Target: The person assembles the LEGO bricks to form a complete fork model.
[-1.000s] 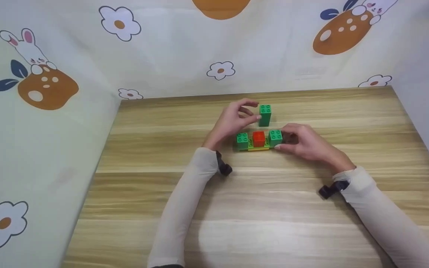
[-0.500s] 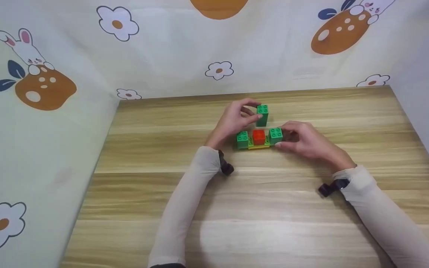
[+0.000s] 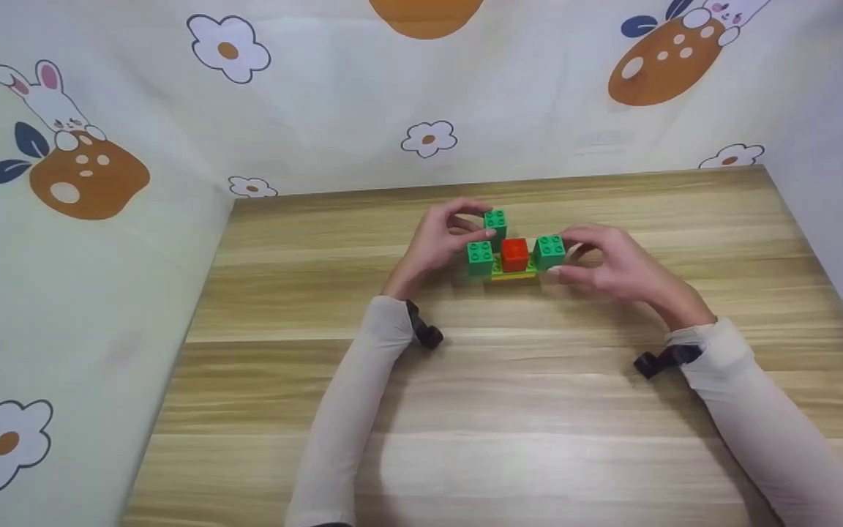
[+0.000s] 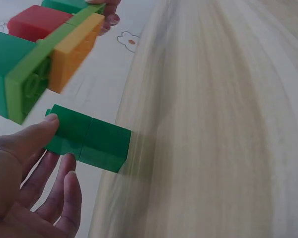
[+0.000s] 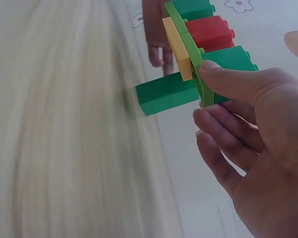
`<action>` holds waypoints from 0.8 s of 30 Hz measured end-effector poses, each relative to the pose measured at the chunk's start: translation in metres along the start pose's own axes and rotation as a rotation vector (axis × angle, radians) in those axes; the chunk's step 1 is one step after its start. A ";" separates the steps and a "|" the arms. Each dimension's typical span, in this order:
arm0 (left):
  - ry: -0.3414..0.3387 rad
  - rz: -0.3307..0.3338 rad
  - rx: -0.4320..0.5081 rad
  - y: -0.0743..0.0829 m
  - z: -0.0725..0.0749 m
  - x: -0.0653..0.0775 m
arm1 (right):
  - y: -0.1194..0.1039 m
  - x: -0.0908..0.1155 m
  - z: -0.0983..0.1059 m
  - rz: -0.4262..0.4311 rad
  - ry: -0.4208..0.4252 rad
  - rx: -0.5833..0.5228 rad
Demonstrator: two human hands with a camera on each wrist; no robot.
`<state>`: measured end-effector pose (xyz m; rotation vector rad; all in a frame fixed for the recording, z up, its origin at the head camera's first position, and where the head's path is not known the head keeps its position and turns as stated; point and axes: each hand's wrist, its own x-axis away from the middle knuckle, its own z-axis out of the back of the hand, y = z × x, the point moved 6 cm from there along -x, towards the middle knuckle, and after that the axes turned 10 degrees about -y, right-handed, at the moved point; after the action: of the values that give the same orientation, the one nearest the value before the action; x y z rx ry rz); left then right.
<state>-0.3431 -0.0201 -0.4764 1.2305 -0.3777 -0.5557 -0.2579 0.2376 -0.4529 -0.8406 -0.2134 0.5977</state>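
Note:
My left hand [image 3: 432,238] pinches a stack of two green toy bricks [image 4: 89,136] between thumb and fingers; in the left wrist view the stack stands upright with its base at the tabletop. My right hand [image 3: 619,267] grips the right end of a built piece, its thumb on the light green plate [image 5: 192,49]. That plate carries a green brick [image 3: 479,260] at the left, a red brick [image 3: 514,255] in the middle and another green brick [image 3: 549,252] at the right. Underneath sits a yellow-orange brick [image 4: 72,54]. Both wrist views show this piece raised off the table, near the stack's top.
The wood-grain table [image 3: 524,410] spreads out in front of and around the hands. Behind it and at the left hangs a pale cloth wall [image 3: 334,95] printed with flowers and rabbits. Each sleeved wrist wears a black camera mount [image 3: 427,335].
The built piece has risen and shifted slightly right and away in my right hand. My left hand, first beside the green stack, has closed on it and moved it left, behind the piece.

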 end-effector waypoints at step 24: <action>-0.080 -0.075 -0.005 -0.011 -0.040 0.031 | -0.013 0.005 0.017 0.054 0.144 -0.005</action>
<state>-0.2980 -0.0099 -0.4993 1.2236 -0.3990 -0.6712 -0.2558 0.2448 -0.4322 -0.8925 -0.0612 0.5848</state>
